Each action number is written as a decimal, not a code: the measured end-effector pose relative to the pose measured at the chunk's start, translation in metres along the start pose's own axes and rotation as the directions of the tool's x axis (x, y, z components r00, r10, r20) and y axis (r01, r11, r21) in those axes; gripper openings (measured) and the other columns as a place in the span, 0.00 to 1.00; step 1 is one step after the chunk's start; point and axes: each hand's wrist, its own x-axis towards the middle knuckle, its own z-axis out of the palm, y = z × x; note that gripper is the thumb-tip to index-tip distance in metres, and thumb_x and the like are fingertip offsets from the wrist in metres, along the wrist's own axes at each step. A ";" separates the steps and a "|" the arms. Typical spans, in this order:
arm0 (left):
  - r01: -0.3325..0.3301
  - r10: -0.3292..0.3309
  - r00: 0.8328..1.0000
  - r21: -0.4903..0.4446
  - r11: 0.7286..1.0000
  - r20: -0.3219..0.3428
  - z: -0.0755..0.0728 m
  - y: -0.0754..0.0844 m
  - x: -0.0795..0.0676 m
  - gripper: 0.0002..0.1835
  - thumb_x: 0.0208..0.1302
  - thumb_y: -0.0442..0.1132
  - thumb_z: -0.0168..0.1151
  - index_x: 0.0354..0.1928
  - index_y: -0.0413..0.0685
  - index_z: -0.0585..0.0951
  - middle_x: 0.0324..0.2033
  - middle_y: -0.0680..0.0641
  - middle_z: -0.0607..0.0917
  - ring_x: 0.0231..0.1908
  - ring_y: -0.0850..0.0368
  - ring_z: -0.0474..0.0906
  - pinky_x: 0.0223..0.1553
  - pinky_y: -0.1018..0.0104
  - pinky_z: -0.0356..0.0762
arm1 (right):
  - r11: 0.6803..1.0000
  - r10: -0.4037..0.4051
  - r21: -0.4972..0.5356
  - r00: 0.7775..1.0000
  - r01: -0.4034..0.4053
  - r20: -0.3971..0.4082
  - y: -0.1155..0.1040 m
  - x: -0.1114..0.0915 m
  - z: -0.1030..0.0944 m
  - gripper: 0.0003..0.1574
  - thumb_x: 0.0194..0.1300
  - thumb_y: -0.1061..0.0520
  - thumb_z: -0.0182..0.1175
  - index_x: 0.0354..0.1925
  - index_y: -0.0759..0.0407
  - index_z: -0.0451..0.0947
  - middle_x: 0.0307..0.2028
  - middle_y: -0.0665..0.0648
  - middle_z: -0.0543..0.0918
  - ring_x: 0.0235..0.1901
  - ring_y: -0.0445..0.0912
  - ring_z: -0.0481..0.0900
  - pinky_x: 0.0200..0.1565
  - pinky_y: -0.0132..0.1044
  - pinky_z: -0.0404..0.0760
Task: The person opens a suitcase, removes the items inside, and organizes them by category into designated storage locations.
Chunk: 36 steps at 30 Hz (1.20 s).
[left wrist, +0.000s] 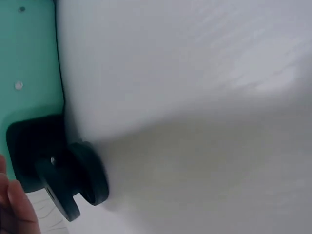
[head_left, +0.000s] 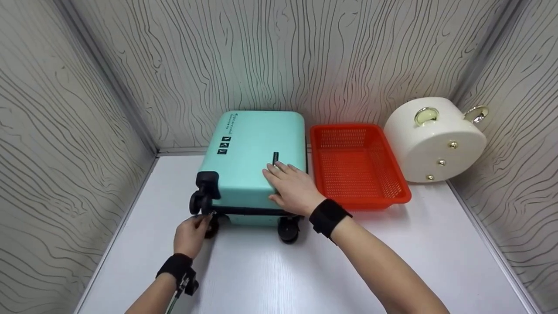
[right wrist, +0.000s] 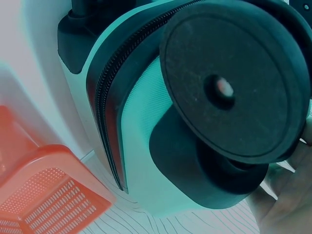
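A mint-green suitcase [head_left: 257, 174] lies flat, with its black wheels [head_left: 288, 229] toward me. A dark zipper [head_left: 248, 211] runs round its near side. At the left end of that zipper, beside the wheels, my left hand [head_left: 190, 235] pinches the small zipper pull between thumb and finger. Only its fingertips [left wrist: 22, 207] enter the left wrist view, next to a corner wheel [left wrist: 87, 173]. My right hand [head_left: 296, 185] rests on the top shell near the right front corner, fingers extended. A large wheel [right wrist: 234, 83] fills much of the right wrist view and partly hides that hand.
Right of the suitcase stands a red plastic basket [head_left: 403, 194] with perforated walls. A cream rounded case [head_left: 429, 148] with gold-coloured handles and studs sits beyond it in the right corner. Wood-grain-patterned panels [head_left: 305, 56] enclose the white table [head_left: 261, 279] on the back and sides.
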 end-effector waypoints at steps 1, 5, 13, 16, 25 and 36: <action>-0.005 0.005 1.000 0.004 1.000 -0.009 -0.001 -0.002 0.001 0.12 0.74 0.44 0.62 0.46 0.46 0.90 0.30 0.52 0.87 0.31 0.56 0.79 0.36 0.60 0.75 | 1.000 -0.001 0.000 1.000 0.001 -0.001 0.000 0.000 0.000 0.46 0.75 0.39 0.58 0.80 0.53 0.56 0.77 0.57 0.61 0.77 0.53 0.56 0.74 0.50 0.57; -0.003 0.003 1.000 0.009 1.000 -0.017 -0.004 -0.006 0.003 0.11 0.74 0.42 0.63 0.44 0.45 0.90 0.32 0.50 0.88 0.31 0.55 0.79 0.36 0.60 0.75 | 1.000 0.000 -0.001 1.000 0.000 0.003 0.000 0.000 0.001 0.46 0.75 0.39 0.57 0.81 0.53 0.55 0.77 0.56 0.60 0.77 0.53 0.55 0.74 0.50 0.56; 0.029 -0.029 1.000 0.016 0.999 0.004 -0.014 -0.009 0.008 0.13 0.75 0.41 0.61 0.34 0.42 0.86 0.26 0.50 0.82 0.27 0.54 0.72 0.30 0.62 0.70 | 1.000 0.001 -0.001 1.000 -0.001 -0.002 0.001 0.000 0.000 0.46 0.75 0.39 0.57 0.81 0.53 0.55 0.78 0.56 0.60 0.77 0.53 0.55 0.74 0.49 0.55; 0.033 -0.033 0.999 0.034 0.999 0.006 -0.018 -0.012 0.013 0.13 0.76 0.41 0.59 0.34 0.42 0.86 0.26 0.49 0.82 0.28 0.54 0.73 0.30 0.62 0.69 | 1.000 0.002 0.005 1.000 -0.002 -0.003 0.000 0.000 0.000 0.46 0.75 0.39 0.58 0.81 0.53 0.55 0.78 0.56 0.60 0.77 0.53 0.55 0.74 0.49 0.55; 0.057 -0.057 0.998 0.043 0.997 0.002 -0.028 -0.023 0.030 0.13 0.75 0.40 0.58 0.50 0.41 0.87 0.36 0.47 0.89 0.40 0.47 0.82 0.41 0.57 0.74 | 1.000 -0.006 0.017 1.000 0.006 -0.015 -0.002 -0.001 0.000 0.45 0.75 0.40 0.58 0.80 0.54 0.57 0.77 0.57 0.61 0.77 0.54 0.56 0.74 0.50 0.56; 0.021 -0.022 0.998 0.021 1.000 0.054 -0.038 -0.027 0.050 0.15 0.76 0.43 0.60 0.52 0.41 0.87 0.44 0.42 0.89 0.49 0.42 0.83 0.52 0.47 0.77 | 0.999 0.003 0.034 1.000 -0.003 0.006 -0.002 -0.002 -0.001 0.45 0.76 0.40 0.58 0.80 0.53 0.56 0.77 0.57 0.60 0.77 0.54 0.54 0.75 0.51 0.55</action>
